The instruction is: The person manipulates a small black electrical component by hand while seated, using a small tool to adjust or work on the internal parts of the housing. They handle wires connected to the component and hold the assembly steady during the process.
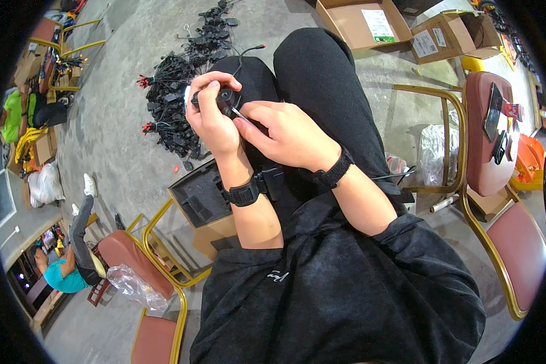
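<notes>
A small black device [225,98] is held in my left hand [213,118], whose fingers curl over and around it, above my thighs. My right hand [285,133] pinches a thin metal tool [238,115] against the device's lower right. A black cable [249,50] with a red-marked plug runs out past my left thigh. Beyond my left hand, a large tangle of black cables and small black units [167,106] lies on the concrete floor.
Cardboard boxes [431,45] lie at upper right. Chairs [485,106] stand on both sides, the right one carrying several dark items. A box with dark foam [201,191] sits at my left. At far left are another person [64,273] in teal and someone [12,118] in green.
</notes>
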### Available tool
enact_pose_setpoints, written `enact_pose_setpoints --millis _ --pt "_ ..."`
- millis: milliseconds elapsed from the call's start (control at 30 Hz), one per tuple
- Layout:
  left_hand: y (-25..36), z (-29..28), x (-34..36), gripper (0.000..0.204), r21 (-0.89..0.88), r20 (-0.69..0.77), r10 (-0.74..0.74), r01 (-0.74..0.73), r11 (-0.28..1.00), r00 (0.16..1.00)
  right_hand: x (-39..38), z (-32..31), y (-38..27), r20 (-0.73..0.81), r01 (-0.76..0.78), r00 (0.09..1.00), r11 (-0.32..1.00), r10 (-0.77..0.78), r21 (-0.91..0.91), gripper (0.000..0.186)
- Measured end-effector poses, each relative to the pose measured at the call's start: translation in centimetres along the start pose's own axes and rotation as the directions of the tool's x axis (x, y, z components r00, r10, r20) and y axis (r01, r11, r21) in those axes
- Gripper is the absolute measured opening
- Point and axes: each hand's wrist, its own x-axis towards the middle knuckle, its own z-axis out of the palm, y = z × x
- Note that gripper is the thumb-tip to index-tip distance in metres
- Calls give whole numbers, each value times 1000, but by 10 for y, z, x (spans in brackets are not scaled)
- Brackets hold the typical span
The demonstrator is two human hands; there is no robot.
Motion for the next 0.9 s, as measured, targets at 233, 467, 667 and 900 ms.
enact_pose_setpoints --millis 233,467,667,900 --pt "0 2 0 19 16 -4 14 -14 1000 1000 0 -1 0 -2 1 1000 1000 -1 -4 22" --pt "0 2 1 19 12 -1 13 -13 1000 1000 0 -3 -2 5 -13 1000 1000 13 -2 22" --pt "-1 1 1 19 2 -5 13 -13 1000 1000 -1 3 3 -47 32 998 999 -30 41 18" --pt "1 3 1 20 5 -10 2 -2 1000 1000 -3 3 4 -40 10 999 999 -9 41 18"
